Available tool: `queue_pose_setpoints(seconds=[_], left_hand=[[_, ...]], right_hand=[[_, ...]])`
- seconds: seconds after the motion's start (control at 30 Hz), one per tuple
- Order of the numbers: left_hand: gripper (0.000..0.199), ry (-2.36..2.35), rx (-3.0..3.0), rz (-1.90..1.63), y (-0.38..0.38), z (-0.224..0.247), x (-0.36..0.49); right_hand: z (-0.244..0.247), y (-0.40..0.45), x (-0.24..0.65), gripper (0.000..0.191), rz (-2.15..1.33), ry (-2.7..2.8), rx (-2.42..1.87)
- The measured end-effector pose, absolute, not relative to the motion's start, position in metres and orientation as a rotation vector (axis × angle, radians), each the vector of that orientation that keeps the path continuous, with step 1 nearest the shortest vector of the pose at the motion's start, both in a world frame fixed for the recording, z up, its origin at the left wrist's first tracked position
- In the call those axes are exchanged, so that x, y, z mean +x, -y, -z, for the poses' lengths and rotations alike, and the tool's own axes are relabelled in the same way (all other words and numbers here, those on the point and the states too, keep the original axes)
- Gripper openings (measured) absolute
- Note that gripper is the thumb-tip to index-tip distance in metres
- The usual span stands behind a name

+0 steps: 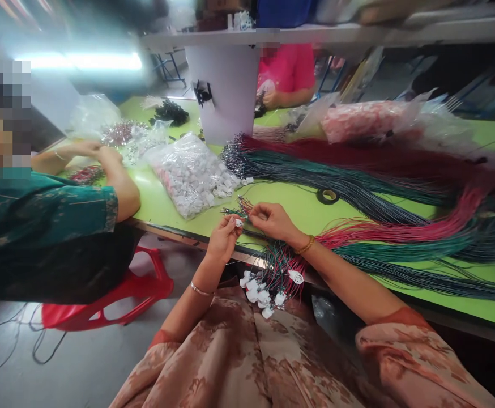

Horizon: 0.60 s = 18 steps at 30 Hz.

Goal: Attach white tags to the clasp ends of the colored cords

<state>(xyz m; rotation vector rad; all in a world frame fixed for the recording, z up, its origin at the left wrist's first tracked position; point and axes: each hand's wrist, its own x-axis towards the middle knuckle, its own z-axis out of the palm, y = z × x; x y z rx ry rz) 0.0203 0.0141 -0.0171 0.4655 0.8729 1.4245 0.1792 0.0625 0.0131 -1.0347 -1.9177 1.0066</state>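
My left hand point(223, 238) pinches a small white connector point(239, 223) between thumb and fingertips above the table's front edge. Close to its right, my right hand point(275, 222) has its fingers closed at the tipped ends of the wires point(244, 205); what exactly it grips is too small to tell. Red, green and black wire bundles point(383, 231) run from beside my right forearm across the table to the right. Below my hands, white connectors point(258, 293) on wires hang over the edge at my lap.
A clear bag of white connectors point(194, 175) lies left of my hands. Black tape point(328, 196) sits beyond my right hand on the green table point(301, 211). A person in teal point(47, 204) works at the left by a red stool point(145, 283); another in pink point(292, 71) sits opposite.
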Motion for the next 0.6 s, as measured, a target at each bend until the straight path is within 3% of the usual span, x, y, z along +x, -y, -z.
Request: queue_pose_setpoints(seconds=[0.27,0.6], left_hand=[[0.015,-0.882,0.482,-1.381,-0.016,0.013,0.026],[0.029,-0.974,0.578,-1.447,-0.011,0.019,0.036]], right_hand=[[-0.003,-0.053,0.191,0.01,-0.928,2.019,-0.985],[-0.001,-0.053,0.185,0.009,-0.865,2.138,-0.979]])
